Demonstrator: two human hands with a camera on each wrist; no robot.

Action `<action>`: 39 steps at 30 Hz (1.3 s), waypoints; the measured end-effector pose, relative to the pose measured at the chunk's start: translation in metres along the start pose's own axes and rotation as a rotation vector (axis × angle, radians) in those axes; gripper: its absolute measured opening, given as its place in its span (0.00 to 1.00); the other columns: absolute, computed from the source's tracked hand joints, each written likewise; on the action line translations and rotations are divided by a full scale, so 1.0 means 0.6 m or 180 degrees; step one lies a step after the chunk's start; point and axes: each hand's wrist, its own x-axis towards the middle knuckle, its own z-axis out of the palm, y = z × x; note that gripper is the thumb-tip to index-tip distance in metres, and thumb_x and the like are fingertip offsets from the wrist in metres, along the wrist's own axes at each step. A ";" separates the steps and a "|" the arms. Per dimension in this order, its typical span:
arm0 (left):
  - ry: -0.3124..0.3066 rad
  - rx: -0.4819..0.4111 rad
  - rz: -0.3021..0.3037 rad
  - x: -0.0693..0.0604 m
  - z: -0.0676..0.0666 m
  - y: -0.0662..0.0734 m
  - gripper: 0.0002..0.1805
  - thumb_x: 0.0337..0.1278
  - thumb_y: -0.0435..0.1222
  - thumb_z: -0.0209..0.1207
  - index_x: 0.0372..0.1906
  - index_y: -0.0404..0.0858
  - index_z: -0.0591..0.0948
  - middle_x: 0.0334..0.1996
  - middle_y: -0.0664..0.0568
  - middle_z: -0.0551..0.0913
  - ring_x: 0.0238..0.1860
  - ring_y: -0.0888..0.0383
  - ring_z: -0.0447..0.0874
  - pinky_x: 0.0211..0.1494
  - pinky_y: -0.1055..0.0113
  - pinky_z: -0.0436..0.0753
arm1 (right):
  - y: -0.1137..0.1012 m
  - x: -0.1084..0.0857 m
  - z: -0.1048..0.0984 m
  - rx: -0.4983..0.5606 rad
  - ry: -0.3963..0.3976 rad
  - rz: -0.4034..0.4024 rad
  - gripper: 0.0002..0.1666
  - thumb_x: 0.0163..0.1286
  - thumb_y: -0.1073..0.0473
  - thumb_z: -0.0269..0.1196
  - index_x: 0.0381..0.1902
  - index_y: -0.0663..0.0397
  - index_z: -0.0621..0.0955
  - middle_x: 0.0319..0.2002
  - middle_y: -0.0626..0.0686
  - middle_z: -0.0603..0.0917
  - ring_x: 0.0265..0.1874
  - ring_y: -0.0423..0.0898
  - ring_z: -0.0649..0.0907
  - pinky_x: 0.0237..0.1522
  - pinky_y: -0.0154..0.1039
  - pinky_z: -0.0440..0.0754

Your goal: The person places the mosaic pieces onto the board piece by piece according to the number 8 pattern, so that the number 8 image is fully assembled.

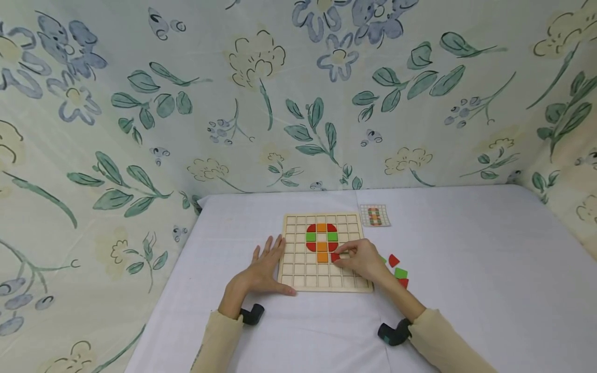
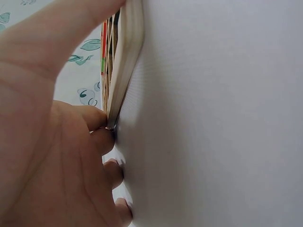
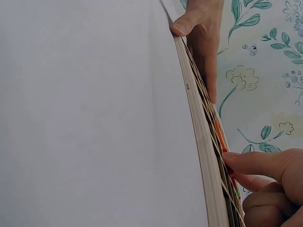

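Note:
A wooden grid board (image 1: pixel 303 282) lies on the cloth-covered table, holding a pattern of red, orange and green tiles. My right hand (image 1: pixel 364 260) pinches a red tile (image 1: pixel 335 257) between thumb and index finger, over the cell to the right of the lowest orange tile (image 1: pixel 322 257). In the right wrist view, those fingertips touch red at the board's surface. My left hand (image 1: pixel 262 273) lies at the board's left side with fingers spread, its thumb by the front left corner. The left wrist view shows its fingers (image 2: pixel 102 141) against the board's edge.
A small pattern card (image 1: pixel 375 215) lies beyond the board's back right corner. Right of the board are loose tiles, including a red one (image 1: pixel 394 260) and a green one (image 1: pixel 400 273); the right hand partly hides another green one. Floral fabric (image 1: pixel 298 103) hangs behind the table.

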 end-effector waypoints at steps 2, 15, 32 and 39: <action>-0.0001 -0.0003 0.0006 0.000 0.000 0.000 0.77 0.39 0.62 0.78 0.84 0.37 0.41 0.86 0.46 0.34 0.86 0.44 0.24 0.85 0.37 0.32 | 0.000 0.001 0.001 0.0006 -0.0005 0.0030 0.13 0.58 0.60 0.78 0.41 0.54 0.90 0.14 0.44 0.61 0.15 0.41 0.59 0.19 0.31 0.53; 0.0014 -0.0002 0.0002 0.000 0.000 0.001 0.77 0.39 0.62 0.79 0.84 0.37 0.41 0.86 0.46 0.34 0.86 0.43 0.25 0.85 0.37 0.32 | 0.000 -0.004 0.005 -0.0082 0.0120 -0.0006 0.10 0.59 0.58 0.78 0.38 0.53 0.91 0.14 0.45 0.62 0.16 0.41 0.61 0.19 0.31 0.54; 0.0013 0.0022 0.0028 0.000 -0.001 0.001 0.77 0.39 0.61 0.79 0.84 0.37 0.40 0.86 0.45 0.34 0.86 0.42 0.25 0.85 0.37 0.32 | 0.026 -0.041 -0.080 -0.0144 0.0165 0.0109 0.16 0.64 0.55 0.75 0.46 0.57 0.89 0.15 0.45 0.63 0.14 0.42 0.64 0.17 0.31 0.57; -0.0004 0.0011 0.0023 -0.001 -0.001 0.000 0.77 0.40 0.62 0.78 0.84 0.37 0.41 0.86 0.45 0.34 0.86 0.43 0.25 0.85 0.37 0.32 | 0.075 -0.084 -0.151 -0.0363 0.0299 0.0240 0.19 0.65 0.55 0.74 0.50 0.59 0.88 0.16 0.45 0.62 0.17 0.41 0.64 0.18 0.33 0.60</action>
